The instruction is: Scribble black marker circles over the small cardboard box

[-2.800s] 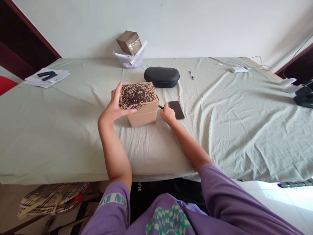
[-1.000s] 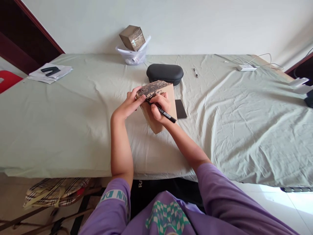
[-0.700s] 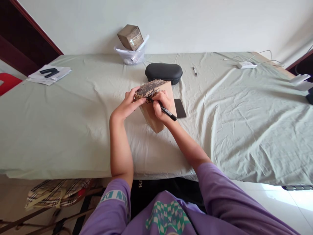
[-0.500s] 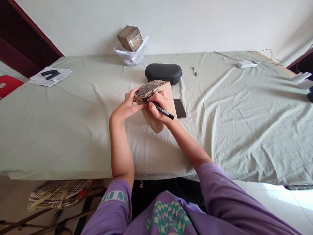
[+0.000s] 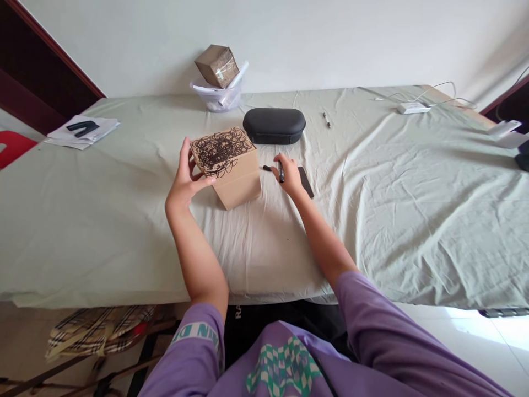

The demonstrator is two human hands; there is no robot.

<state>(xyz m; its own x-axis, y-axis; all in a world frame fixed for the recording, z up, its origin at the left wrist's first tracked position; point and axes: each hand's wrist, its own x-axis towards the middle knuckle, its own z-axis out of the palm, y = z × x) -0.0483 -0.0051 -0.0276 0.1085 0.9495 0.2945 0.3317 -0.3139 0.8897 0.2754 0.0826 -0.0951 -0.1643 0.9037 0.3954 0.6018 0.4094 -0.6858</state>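
My left hand [image 5: 185, 176] is closed on the left end of a brown cardboard box [image 5: 239, 179], thumb on the near side and fingers at the back. Dense black loops of ink cover the box's top face and spill a little over the near edge. Right of the box, my right hand [image 5: 289, 175] grips a black marker [image 5: 281, 173], held nearly upright and clear of the box. At the thumb's tip is a small black piece like a marker cap [image 5: 266, 167]; whether my fingers touch it I cannot tell. A dark phone [image 5: 306, 183] is partly hidden behind this hand.
Behind the box sits a black zip case [image 5: 274, 125]. A second pen [image 5: 326, 120] lies farther back. Against the wall, a clear tub [image 5: 219, 102] bears a taped box [image 5: 217, 66]. A stapler [image 5: 82, 128] rests on papers at left; a power strip [image 5: 414, 108] is at right.
My right hand has lifted the marker off the box and moved right to the cap-like piece. The box has turned and shifted left with my left hand, showing its scribbled top.
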